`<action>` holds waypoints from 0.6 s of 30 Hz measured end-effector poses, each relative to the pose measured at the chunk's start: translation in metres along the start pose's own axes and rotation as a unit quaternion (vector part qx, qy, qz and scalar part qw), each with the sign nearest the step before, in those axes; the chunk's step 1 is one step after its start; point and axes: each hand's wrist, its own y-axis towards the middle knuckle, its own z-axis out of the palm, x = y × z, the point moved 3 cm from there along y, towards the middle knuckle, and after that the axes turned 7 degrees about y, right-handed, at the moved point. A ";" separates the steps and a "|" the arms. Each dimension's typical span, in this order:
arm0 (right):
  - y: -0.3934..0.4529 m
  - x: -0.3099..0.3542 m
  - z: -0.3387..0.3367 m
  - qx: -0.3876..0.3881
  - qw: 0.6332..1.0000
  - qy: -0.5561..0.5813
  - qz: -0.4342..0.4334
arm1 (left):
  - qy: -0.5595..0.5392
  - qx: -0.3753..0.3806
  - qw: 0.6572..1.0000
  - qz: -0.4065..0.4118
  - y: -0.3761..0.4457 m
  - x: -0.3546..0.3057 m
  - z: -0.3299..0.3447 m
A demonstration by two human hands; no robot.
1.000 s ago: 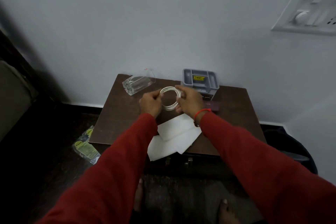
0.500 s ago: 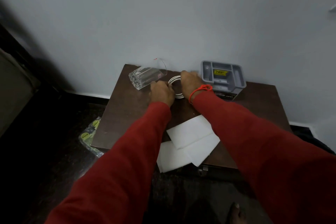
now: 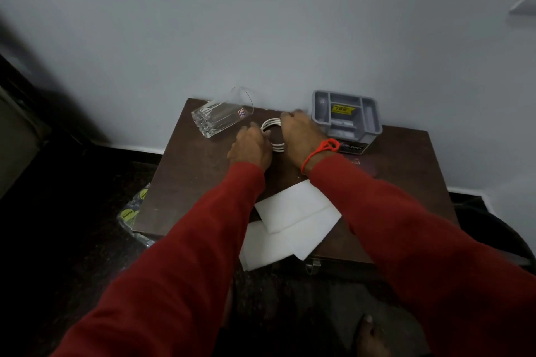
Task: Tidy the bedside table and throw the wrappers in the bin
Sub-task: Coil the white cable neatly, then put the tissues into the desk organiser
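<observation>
We worked at the far edge of the tabletop (image 3: 185, 182), where the coiled white cable (image 3: 271, 136) lay flat between our two hands. Our left hand (image 3: 251, 148) rested against the coil's left side, and our right hand (image 3: 298, 136) covered its right side, fingers (image 3: 290, 119) curved over the loops and in contact with them. Whether either hand was fully clamped on the cable could not be determined, since the fingertips were hidden.

A drinking glass (image 3: 222, 117) lay on its side near the far left corner. A grey organiser tray (image 3: 346, 114) stood at the far edge, just beside the right hand. White paper sheets (image 3: 293, 220) overhung the near edge. A wrapper (image 3: 132, 213) lay on the floor below the left edge.

In our judgement, the step was setting the coil down neatly. To do it well, we would have pressed the loops flat, released both hands together so the coil did not spring open, and kept clear of the glass, which could roll.
</observation>
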 end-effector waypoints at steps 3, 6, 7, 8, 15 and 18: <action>-0.022 -0.011 -0.002 -0.080 0.992 0.062 -0.072 | -0.026 -0.017 0.999 0.017 -0.005 0.003 -0.001; -0.060 -0.022 -0.007 -0.082 0.981 0.102 -0.142 | -0.050 -0.043 0.997 0.036 -0.012 0.006 -0.004; -0.076 -0.026 -0.007 -0.065 0.979 0.108 -0.158 | -0.057 -0.048 0.996 0.040 -0.015 0.008 -0.005; -0.092 -0.030 -0.005 -0.048 0.979 0.112 -0.165 | -0.064 -0.051 0.996 0.042 -0.018 0.009 -0.007; -0.187 -0.045 0.017 -0.041 0.989 0.104 -0.092 | 0.007 -0.039 0.997 0.068 -0.078 0.003 -0.028; -0.202 -0.044 0.015 -0.061 0.990 0.121 -0.050 | 0.099 0.032 0.982 0.160 -0.108 -0.005 -0.025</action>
